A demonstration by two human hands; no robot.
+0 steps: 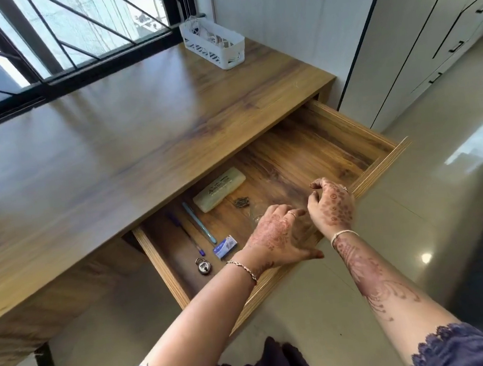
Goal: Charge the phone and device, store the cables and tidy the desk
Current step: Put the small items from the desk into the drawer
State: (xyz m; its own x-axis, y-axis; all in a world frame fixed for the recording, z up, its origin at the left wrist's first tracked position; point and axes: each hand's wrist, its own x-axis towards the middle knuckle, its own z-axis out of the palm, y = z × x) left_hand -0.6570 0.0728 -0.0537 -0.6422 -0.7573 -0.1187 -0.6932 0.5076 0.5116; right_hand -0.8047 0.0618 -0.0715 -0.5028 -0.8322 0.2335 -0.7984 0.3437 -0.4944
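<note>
The desk drawer (379, 159) is pulled wide open. Both my hands are inside it near its front panel. My left hand (280, 235) lies palm down with the fingers bent onto a small clear, glassy item (255, 214); whether it grips the item is unclear. Just to the right, my right hand (332, 203) hovers with its fingers curled in, and nothing shows between them. A white slotted basket (232, 54) holding white cables stands at the desk's far right corner by the window. No phone or device is in view.
In the drawer lie two pens (198, 226), a padlock (202, 265), a small blue-and-white box (225, 245), a pale pouch (219, 189) and a small dark object (241, 202). The wooden desktop (112, 142) runs along the barred window. White cupboards stand at the right over tiled floor.
</note>
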